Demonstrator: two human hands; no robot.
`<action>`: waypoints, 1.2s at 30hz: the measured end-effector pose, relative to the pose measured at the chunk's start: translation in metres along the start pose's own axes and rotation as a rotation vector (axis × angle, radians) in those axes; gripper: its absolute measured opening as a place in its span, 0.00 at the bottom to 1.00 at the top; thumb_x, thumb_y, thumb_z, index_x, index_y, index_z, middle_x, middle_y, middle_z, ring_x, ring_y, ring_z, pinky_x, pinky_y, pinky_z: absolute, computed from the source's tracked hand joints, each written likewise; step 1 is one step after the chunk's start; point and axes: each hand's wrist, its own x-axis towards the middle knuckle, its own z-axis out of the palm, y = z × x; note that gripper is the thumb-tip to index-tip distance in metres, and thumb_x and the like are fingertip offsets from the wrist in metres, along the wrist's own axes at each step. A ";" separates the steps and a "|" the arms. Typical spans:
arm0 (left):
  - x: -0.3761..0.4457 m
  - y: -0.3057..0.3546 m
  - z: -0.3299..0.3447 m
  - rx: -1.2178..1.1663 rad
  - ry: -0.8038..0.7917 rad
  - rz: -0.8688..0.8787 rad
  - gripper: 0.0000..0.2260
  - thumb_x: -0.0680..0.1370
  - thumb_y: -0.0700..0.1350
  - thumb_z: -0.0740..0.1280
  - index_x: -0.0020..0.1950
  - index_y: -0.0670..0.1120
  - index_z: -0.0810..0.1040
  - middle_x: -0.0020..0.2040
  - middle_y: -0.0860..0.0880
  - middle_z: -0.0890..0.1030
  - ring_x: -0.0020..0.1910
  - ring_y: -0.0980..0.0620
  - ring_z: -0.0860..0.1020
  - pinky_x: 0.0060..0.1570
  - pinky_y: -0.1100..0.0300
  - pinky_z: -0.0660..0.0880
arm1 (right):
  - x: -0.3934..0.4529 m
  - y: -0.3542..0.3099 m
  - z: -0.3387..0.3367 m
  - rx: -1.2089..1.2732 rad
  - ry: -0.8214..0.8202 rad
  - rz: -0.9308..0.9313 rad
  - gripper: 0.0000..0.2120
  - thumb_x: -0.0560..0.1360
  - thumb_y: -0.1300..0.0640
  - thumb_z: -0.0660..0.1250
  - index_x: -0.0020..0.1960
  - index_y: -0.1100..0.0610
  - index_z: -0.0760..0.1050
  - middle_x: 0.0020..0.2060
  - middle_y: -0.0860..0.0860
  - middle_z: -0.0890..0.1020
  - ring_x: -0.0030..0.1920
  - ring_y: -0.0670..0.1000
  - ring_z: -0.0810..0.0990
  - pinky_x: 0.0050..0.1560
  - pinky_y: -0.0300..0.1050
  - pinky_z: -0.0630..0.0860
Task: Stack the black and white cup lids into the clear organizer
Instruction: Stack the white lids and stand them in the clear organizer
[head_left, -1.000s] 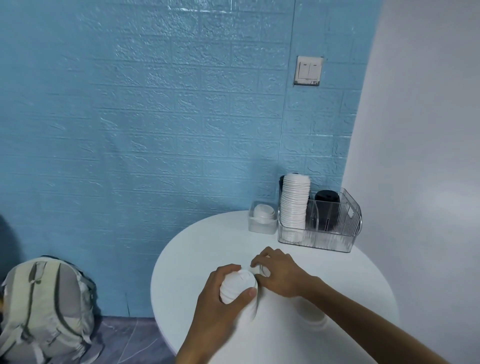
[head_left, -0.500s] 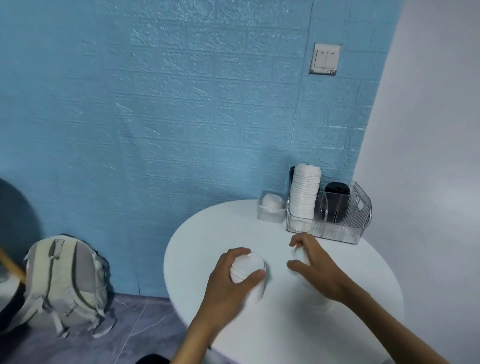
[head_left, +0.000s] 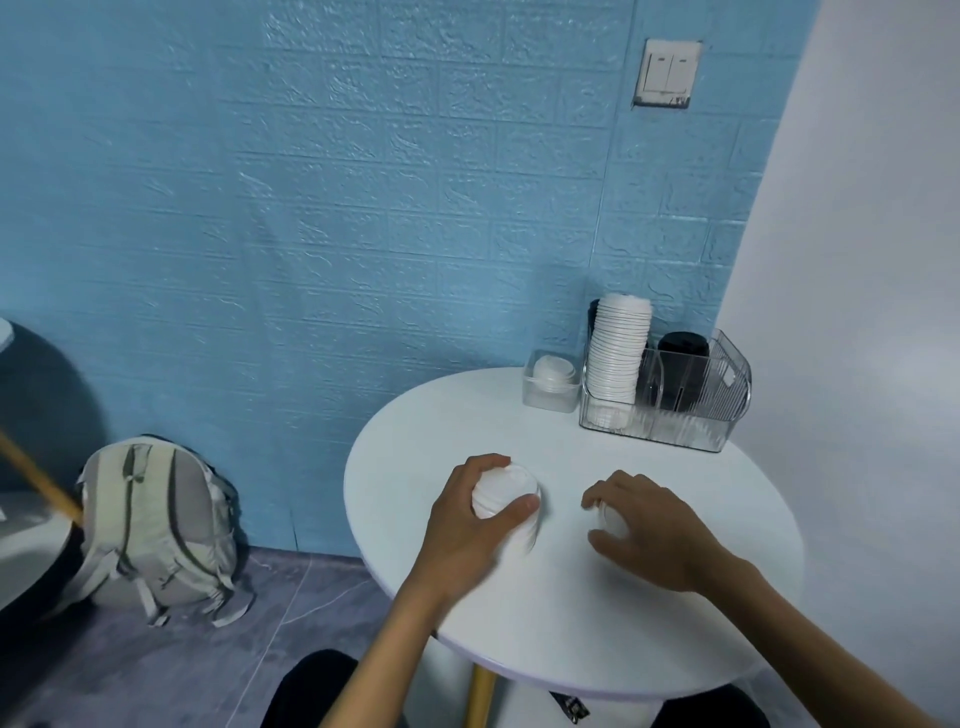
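White lids (head_left: 503, 496), stacked upright, are gripped in the left hand (head_left: 467, 525) near the tabletop (head_left: 571, 623) centre; a single lid (head_left: 609, 521) is pinched by the right hand (head_left: 649, 530). The clear organizer (head_left: 670, 402) stands at the far right edge, nearer the right hand.

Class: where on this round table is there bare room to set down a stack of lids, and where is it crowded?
Free: the tabletop between hands and the clear organizer, and its near edge. Crowded: the back right, with the organizer and small clear box.

round white table (head_left: 571, 613), clear organizer (head_left: 670, 434), small tub (head_left: 550, 397)
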 end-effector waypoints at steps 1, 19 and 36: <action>0.000 0.000 0.000 0.001 0.003 0.002 0.19 0.73 0.54 0.79 0.60 0.61 0.79 0.60 0.61 0.81 0.61 0.60 0.78 0.67 0.53 0.74 | 0.000 0.000 0.001 0.021 0.023 0.007 0.26 0.67 0.32 0.52 0.59 0.41 0.72 0.53 0.37 0.72 0.54 0.45 0.72 0.57 0.44 0.69; 0.002 0.000 -0.001 0.017 0.000 0.000 0.25 0.71 0.54 0.81 0.63 0.61 0.75 0.60 0.62 0.80 0.60 0.61 0.78 0.63 0.58 0.75 | 0.061 -0.082 -0.015 1.092 0.471 0.174 0.11 0.73 0.40 0.66 0.51 0.39 0.66 0.54 0.57 0.80 0.56 0.63 0.81 0.60 0.61 0.77; 0.001 0.001 -0.003 -0.051 -0.072 0.023 0.32 0.71 0.52 0.80 0.72 0.63 0.72 0.67 0.62 0.79 0.66 0.59 0.78 0.70 0.48 0.74 | 0.043 -0.087 0.017 1.126 0.119 0.084 0.21 0.69 0.52 0.68 0.62 0.49 0.80 0.61 0.43 0.82 0.62 0.41 0.80 0.62 0.36 0.73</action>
